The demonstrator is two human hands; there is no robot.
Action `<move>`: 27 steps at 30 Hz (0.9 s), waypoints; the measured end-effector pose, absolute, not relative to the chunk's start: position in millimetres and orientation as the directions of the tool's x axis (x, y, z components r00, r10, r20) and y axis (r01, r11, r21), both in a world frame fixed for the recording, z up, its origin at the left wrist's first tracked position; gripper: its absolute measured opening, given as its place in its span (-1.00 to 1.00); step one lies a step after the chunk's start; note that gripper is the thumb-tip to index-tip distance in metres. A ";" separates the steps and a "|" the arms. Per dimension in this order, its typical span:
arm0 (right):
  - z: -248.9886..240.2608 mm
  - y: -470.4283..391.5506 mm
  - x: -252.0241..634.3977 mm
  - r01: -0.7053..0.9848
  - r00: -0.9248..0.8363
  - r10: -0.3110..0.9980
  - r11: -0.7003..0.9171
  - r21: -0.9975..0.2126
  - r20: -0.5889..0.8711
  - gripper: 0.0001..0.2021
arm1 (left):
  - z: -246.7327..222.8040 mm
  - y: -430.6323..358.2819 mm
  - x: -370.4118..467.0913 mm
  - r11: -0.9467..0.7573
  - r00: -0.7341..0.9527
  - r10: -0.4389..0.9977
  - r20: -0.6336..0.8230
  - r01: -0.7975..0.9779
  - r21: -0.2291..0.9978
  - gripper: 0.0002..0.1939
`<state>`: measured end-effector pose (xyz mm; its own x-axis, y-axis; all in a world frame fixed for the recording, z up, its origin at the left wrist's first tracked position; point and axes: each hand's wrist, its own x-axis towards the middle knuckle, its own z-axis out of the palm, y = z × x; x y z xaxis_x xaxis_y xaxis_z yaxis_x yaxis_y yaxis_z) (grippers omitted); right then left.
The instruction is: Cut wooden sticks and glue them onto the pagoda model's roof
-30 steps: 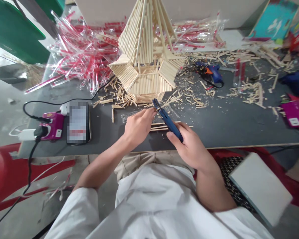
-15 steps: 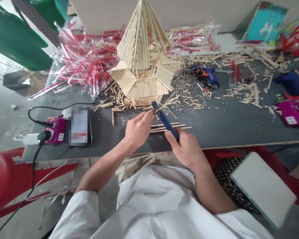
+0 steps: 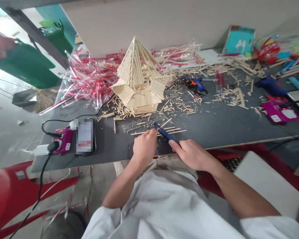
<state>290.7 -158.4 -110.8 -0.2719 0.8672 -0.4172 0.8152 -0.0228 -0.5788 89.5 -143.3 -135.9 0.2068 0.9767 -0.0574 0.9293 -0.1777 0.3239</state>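
The right hand has a closed grip around the handle of the blue tool, which lies slanting, with its head pointing forward and to the left. The left hand is at this head, with the fingers drawn together and bent down; whether they pinch a stick, I cannot tell. Whether the jaws of the tool stand open or closed is too small to see.

Below and beside the tool, a few long sticks lie on the table, roughly parallel to its front edge. Just beyond the left hand is a clear plastic piece with short bits of wood near it.

Farther forward, the wooden model stands upright, with a pointed roof, apart from both hands. Cut pieces are scattered around its base. Behind it and to its left is a heap of red and clear wrappers. To its right lies a blue and orange glue gun. At the left side, the phone is beside a purple socket block
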 end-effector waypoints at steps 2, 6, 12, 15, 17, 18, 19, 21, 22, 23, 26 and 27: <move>-109.9 -158.6 292.0 0.801 -0.294 0.854 -0.026 -0.598 -0.430 -0.29 | -133.0 -144.7 91.0 -0.156 0.188 0.979 -0.076 0.936 0.316 -0.66; -111.5 -160.9 290.3 0.763 -0.329 0.834 -0.040 -0.645 -0.442 -0.29 | -126.2 -148.8 90.6 -0.117 0.156 0.980 -0.120 0.952 0.284 -0.65; -120.1 -164.2 285.4 0.727 -0.339 0.860 -0.017 -0.686 -0.380 -0.35 | -118.4 -154.0 87.7 -0.076 0.107 0.989 -0.107 0.962 0.261 -0.61; -118.7 -166.7 292.0 0.743 -0.397 0.837 0.053 -0.667 -0.376 -0.39 | -116.3 -157.4 80.9 -0.101 0.135 0.986 -0.094 0.948 0.302 -0.64; -114.4 -169.3 299.5 0.755 -0.360 0.840 0.006 -0.656 -0.406 -0.36 | -115.3 -160.1 73.9 -0.115 0.150 0.986 -0.078 0.931 0.346 -0.67; -111.6 -170.7 304.0 0.759 -0.327 0.846 -0.031 -0.651 -0.422 -0.35 | -114.6 -161.3 69.9 -0.118 0.151 0.987 -0.061 0.922 0.368 -0.68; -108.6 -172.1 308.9 0.757 -0.296 0.850 -0.070 -0.650 -0.436 -0.34 | -113.8 -162.4 65.6 -0.120 0.146 0.989 -0.037 0.913 0.390 -0.69; -103.2 -174.4 320.5 0.732 -0.248 0.848 -0.152 -0.664 -0.468 -0.33 | -111.3 -164.2 55.8 -0.139 0.134 0.990 0.043 0.884 0.447 -0.72; -101.4 -175.3 327.5 0.716 -0.228 0.847 -0.188 -0.673 -0.480 -0.33 | -109.7 -165.2 49.9 -0.158 0.123 0.987 0.103 0.861 0.483 -0.74; -100.6 -175.8 335.3 0.703 -0.209 0.849 -0.214 -0.678 -0.485 -0.32 | -108.1 -166.7 42.8 -0.181 0.105 0.979 0.173 0.834 0.521 -0.76; -105.1 -175.1 363.3 0.754 -0.072 0.904 -0.227 -0.617 -0.421 -0.34 | -105.5 -176.8 13.2 -0.213 -0.058 0.909 0.412 0.785 0.581 -0.83; -108.8 -174.0 373.2 0.801 0.002 0.931 -0.220 -0.557 -0.365 -0.35 | -106.0 -182.7 0.6 -0.208 -0.122 0.861 0.494 0.802 0.560 -0.85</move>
<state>373.2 -174.0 -108.8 0.0022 0.9311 -0.3647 0.8009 -0.2200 -0.5568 0.6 -182.7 -106.0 -0.1219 0.8608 0.4941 0.8016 -0.2082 0.5605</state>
